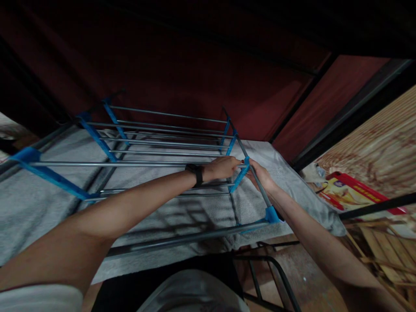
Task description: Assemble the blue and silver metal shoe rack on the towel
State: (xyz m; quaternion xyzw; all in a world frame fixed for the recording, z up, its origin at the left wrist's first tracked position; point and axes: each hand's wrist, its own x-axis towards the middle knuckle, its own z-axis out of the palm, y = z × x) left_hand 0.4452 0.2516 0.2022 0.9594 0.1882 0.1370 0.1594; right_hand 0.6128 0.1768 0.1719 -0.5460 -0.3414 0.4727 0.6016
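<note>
Rack (99, 141) on grey cloth (208, 216), its rod (113, 164) running left to right, away leftward from my grip. My left hand (222, 168) is closed over the rod's right end; just beyond, my right hand (264, 175) clasps the blue bracket (239, 178) from the right, some fingers hidden. Pole (260, 184) crosses there, far to near. Right hand nearer the pole.

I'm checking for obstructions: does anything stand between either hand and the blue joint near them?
Nothing visible does: the left hand and right hand are right at the blue joint, one on each side.
</note>
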